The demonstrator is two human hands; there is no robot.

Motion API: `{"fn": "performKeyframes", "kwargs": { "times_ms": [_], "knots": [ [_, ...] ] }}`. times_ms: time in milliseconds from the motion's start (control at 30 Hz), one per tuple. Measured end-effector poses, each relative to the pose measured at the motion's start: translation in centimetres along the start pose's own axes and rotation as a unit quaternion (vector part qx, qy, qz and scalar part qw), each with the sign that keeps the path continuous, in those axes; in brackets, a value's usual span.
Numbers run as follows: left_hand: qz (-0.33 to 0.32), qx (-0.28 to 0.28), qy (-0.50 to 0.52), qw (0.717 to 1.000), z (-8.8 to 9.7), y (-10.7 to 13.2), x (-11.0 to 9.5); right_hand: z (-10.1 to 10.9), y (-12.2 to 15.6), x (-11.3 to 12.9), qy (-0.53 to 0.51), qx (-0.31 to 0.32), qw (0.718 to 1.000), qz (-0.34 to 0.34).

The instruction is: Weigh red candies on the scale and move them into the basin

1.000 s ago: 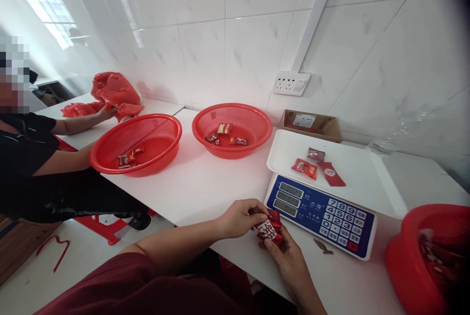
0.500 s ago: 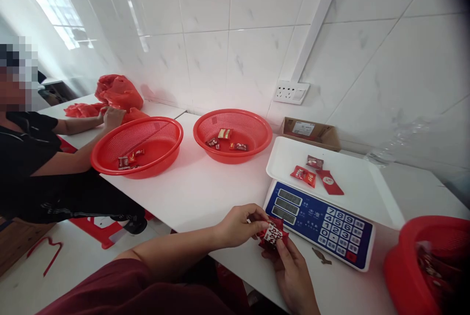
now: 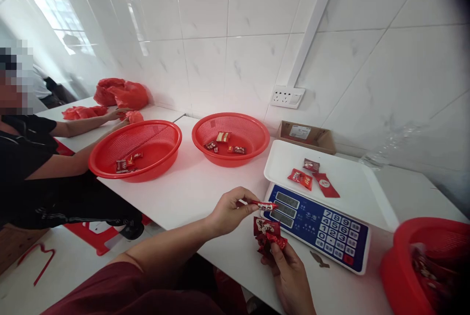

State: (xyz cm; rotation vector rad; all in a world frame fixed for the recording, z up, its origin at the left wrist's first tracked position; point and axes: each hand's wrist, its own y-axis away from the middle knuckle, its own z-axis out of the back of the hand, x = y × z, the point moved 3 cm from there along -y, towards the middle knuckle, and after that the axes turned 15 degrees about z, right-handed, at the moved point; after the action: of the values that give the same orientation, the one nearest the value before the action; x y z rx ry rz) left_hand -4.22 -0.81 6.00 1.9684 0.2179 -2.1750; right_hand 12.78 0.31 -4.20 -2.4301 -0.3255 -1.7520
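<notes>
Between its thumb and fingers, my left hand (image 3: 233, 211) pinches a small red-and-white candy packet (image 3: 267, 205), held in front of the scale's displays. Lower and to the right, my right hand (image 3: 288, 271) is closed round several red candy packets (image 3: 267, 231) in a bunch. Both hands are over the table's near edge, beside a blue-and-white digital scale (image 3: 319, 224). On the white pan lie a bright red packet (image 3: 301, 178), a dark red packet (image 3: 311, 165) and a flat red packet (image 3: 326, 185).
Two shallow red baskets (image 3: 230, 162) (image 3: 154, 174) hold a few packets each. Another red basket (image 3: 394, 271) with packets stands at the right. A cardboard box (image 3: 323, 145) sits by the wall. At the left a co-worker's arm (image 3: 82, 126) reaches toward red plastic bags (image 3: 128, 94).
My left hand has lifted one packet away from the bunch, up and apart from my right hand. The co-worker's hands have shifted at the red bags. The view has moved slightly.
</notes>
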Motion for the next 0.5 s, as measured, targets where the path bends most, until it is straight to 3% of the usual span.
{"fn": "performKeyframes", "kwargs": {
  "times_ms": [100,200,267,367,500],
  "knots": [
    [-0.129,-0.035,-0.103,0.986,0.1,-1.7,-2.1,0.0,0.0,-0.1,0.012,0.007,1.0,0.006],
    [-0.224,-0.071,-0.219,0.947,-0.6,-4.6,-4.0,-0.1,0.1,-0.1,0.023,0.026,0.999,0.014],
    [-0.233,-0.089,-0.288,0.925,-1.4,-6.7,-4.9,-0.1,0.1,-0.1,0.024,0.03,0.999,0.018],
    [-0.234,-0.071,-0.354,0.903,-2.7,-8.5,-5.2,0.0,0.1,-0.2,0.023,0.024,0.999,0.023],
    [-0.237,-0.014,-0.304,0.923,-3.2,-6.8,-3.7,0.1,0.1,-0.1,0.034,0.011,0.999,0.029]
  ]
}}
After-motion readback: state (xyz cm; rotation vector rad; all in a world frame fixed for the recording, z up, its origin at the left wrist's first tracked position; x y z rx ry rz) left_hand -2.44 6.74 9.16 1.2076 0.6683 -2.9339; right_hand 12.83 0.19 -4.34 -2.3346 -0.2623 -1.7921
